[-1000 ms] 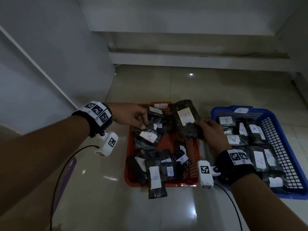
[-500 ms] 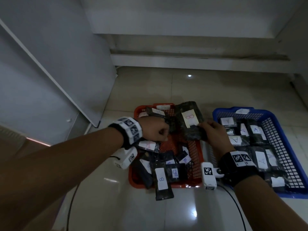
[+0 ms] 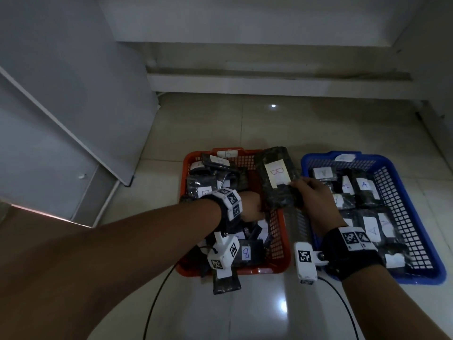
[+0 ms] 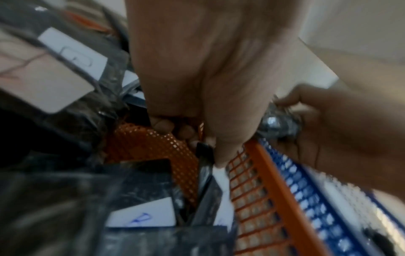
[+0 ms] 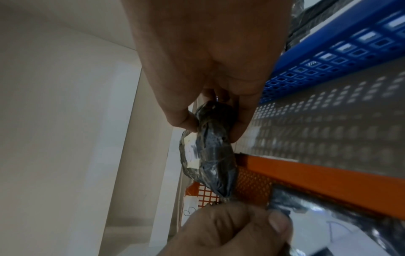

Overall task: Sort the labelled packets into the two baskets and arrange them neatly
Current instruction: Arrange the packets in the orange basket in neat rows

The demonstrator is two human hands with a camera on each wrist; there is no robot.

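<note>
An orange basket (image 3: 245,271) holds several dark packets labelled B. To its right, a blue basket (image 3: 416,278) holds several packets labelled A. My right hand (image 3: 311,195) pinches the near end of a large dark B packet (image 3: 277,177), tilted over the orange basket's right side. The right wrist view shows thumb and fingers of that hand (image 5: 212,128) gripping this packet (image 5: 210,164). My left hand (image 3: 250,207) reaches into the orange basket just below the big packet. In the left wrist view it (image 4: 208,143) pinches the top edge of a small dark packet (image 4: 206,173) standing by the basket's right wall.
One B packet (image 3: 225,283) hangs over the orange basket's front rim onto the glossy tiled floor. A white panel (image 3: 73,94) leans at the left and a low step (image 3: 269,82) runs along the back. Wrist-camera cables (image 3: 157,295) trail on the floor near me.
My left hand moved from the orange basket's far left to its middle right and took hold of a small packet. The right hand kept the large B packet almost still.
</note>
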